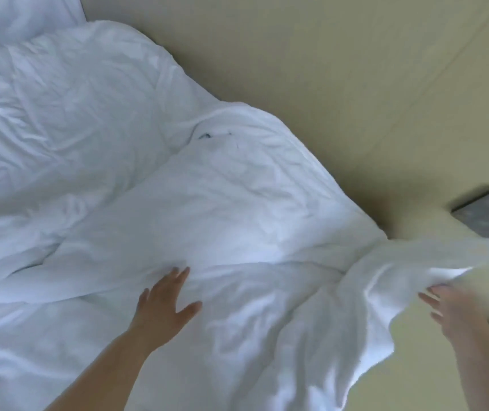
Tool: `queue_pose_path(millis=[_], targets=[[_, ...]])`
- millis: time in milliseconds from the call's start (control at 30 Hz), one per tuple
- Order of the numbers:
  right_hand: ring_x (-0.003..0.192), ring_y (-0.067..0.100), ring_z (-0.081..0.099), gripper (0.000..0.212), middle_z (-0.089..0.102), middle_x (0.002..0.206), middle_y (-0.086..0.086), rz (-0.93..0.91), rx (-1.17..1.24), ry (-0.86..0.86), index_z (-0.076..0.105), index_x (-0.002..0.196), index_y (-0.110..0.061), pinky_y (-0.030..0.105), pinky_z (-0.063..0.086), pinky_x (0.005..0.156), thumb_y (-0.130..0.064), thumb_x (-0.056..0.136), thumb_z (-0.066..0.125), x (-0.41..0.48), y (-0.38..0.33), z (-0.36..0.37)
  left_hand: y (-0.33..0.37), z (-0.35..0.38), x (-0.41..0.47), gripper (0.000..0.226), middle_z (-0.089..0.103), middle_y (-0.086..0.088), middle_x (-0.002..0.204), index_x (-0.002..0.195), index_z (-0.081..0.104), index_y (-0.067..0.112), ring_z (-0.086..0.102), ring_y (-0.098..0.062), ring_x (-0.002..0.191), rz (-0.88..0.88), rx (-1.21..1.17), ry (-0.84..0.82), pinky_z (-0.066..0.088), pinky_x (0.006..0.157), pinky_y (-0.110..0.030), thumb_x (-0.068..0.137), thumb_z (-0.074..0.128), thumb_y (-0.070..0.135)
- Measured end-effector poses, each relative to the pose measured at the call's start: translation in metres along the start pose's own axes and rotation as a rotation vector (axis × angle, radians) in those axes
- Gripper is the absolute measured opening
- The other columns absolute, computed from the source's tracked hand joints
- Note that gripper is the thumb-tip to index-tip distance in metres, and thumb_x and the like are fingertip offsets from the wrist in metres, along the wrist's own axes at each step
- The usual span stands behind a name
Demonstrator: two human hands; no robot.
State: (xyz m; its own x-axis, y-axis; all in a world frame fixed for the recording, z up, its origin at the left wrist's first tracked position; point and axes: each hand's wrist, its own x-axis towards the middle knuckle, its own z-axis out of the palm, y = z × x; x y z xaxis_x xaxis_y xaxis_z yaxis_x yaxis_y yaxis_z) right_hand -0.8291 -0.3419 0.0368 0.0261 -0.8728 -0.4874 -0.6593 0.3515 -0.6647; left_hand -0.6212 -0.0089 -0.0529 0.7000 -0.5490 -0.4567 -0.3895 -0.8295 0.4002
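Duvet (207, 203) under left hand (163, 310), right hand (456, 310) gripping

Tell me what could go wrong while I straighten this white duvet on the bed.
1. The duvet corner at your right hand hangs out over the floor; if it slips, it may drag there.
2. Your left hand presses flat on the cloth, so pulling against it could deepen the bunched folds between your hands.
3. The lifted corner lies close to the grey object and might snag on it.

Rumpled white duvet (178, 188) across bed
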Motion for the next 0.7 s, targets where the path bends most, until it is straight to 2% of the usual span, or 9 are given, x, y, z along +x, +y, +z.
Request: queue_pose_path(millis=[33, 100, 167, 233, 267, 333, 500, 600, 700], targets=[[0.048, 0.011, 0.052, 0.018, 0.061, 0.107, 0.024, 0.038, 0.004, 0.058, 0.048, 0.086, -0.002, 0.025, 0.022, 0.054, 0.006, 0.093, 0.033, -0.002, 0.008, -0.001, 0.002, 0.014, 0.003, 0.083, -0.004, 0.005, 0.156, 0.146, -0.009, 0.026, 0.001, -0.011, 0.144, 0.005, 0.085, -0.077, 0.006, 0.116, -0.035, 0.083, 0.021, 0.07], [0.091, 0.032, 0.058, 0.037, 0.053, 0.113, 0.018, -0.02, 0.022, 0.164, 0.044, 0.126, -0.002, 0.033, 0.038, 0.072, 0.003, 0.09, 0.042, -0.007, 0.022, 0.009, 0.01, 0.034, 0.005, 0.069, -0.009, 0.004, 0.156, 0.146, -0.01, 0.027, -0.004, -0.012, 0.144, 0.007, 0.165, -0.167, 0.003, 0.115, -0.036, 0.094, 0.026, 0.054], [0.129, 0.034, 0.036, 0.053, 0.041, 0.138, 0.017, -0.184, -0.109, 0.304, 0.033, 0.139, -0.006, 0.041, 0.029, 0.102, -0.009, 0.088, 0.049, -0.016, 0.018, 0.026, 0.016, 0.044, 0.005, 0.063, -0.004, 0.002, 0.156, 0.148, -0.002, 0.025, 0.0, -0.011, 0.144, 0.05, 0.227, -0.158, 0.006, 0.115, -0.035, 0.096, 0.023, 0.051], [0.135, 0.037, 0.025, 0.065, 0.029, 0.146, 0.021, -0.382, -0.234, 0.399, 0.033, 0.139, -0.002, 0.043, 0.017, 0.109, -0.028, 0.08, 0.046, -0.012, 0.012, 0.04, 0.016, 0.047, 0.009, 0.064, 0.038, -0.01, 0.145, 0.139, 0.039, 0.012, 0.036, -0.008, 0.133, 0.143, 0.166, 0.08, 0.027, 0.108, -0.038, 0.092, 0.019, 0.051], [0.133, 0.04, 0.027, 0.071, 0.031, 0.143, 0.024, -0.51, -0.271, 0.379, 0.037, 0.135, 0.002, 0.044, 0.017, 0.108, -0.034, 0.074, 0.042, -0.009, 0.005, 0.049, 0.015, 0.044, 0.011, 0.067, 0.061, -0.014, 0.121, 0.118, 0.061, 0.005, 0.052, -0.012, 0.116, 0.174, 0.114, 0.14, 0.038, 0.098, -0.037, 0.092, 0.019, 0.051], [0.127, 0.043, 0.036, 0.072, 0.041, 0.135, 0.028, -0.743, -0.374, 0.244, 0.046, 0.128, 0.005, 0.047, 0.023, 0.105, -0.04, 0.073, 0.039, 0.004, -0.008, 0.073, 0.007, 0.033, 0.015, 0.076, 0.071, -0.014, 0.093, 0.09, 0.072, 0.004, 0.049, -0.019, 0.098, 0.22, 0.012, 0.403, 0.036, 0.085, -0.031, 0.095, 0.013, 0.052], [0.141, 0.026, 0.016, 0.072, 0.021, 0.152, 0.011, -0.85, -0.724, -0.204, 0.023, 0.145, -0.013, 0.04, 0.011, 0.115, -0.041, 0.088, 0.055, 0.044, -0.091, 0.174, -0.017, -0.015, 0.052, 0.062, 0.049, -0.023, 0.132, 0.121, 0.056, 0.0, 0.034, -0.03, 0.123, -0.139, -0.08, 0.828, 0.019, 0.105, -0.042, 0.081, 0.044, 0.046], [0.144, 0.022, 0.008, 0.093, 0.01, 0.156, 0.004, -0.787, -0.815, -0.316, -0.001, 0.148, -0.019, 0.046, -0.001, 0.114, -0.057, 0.082, 0.053, 0.048, -0.148, 0.24, -0.048, -0.036, 0.08, 0.079, 0.028, -0.009, 0.151, 0.144, 0.026, 0.013, 0.023, -0.023, 0.139, -0.304, -0.148, 0.544, 0.011, 0.114, -0.042, 0.08, 0.054, 0.05], [0.139, 0.022, 0.025, 0.102, 0.031, 0.149, 0.002, -0.713, -0.92, -0.458, -0.013, 0.146, -0.022, 0.049, -0.005, 0.113, -0.066, 0.078, 0.05, 0.049, -0.149, 0.301, -0.063, -0.019, 0.094, 0.081, 0.005, 0.006, 0.156, 0.146, -0.005, 0.028, 0.008, -0.011, 0.143, -0.307, 0.055, 0.23, 0.006, 0.115, -0.035, 0.088, 0.042, 0.057]])
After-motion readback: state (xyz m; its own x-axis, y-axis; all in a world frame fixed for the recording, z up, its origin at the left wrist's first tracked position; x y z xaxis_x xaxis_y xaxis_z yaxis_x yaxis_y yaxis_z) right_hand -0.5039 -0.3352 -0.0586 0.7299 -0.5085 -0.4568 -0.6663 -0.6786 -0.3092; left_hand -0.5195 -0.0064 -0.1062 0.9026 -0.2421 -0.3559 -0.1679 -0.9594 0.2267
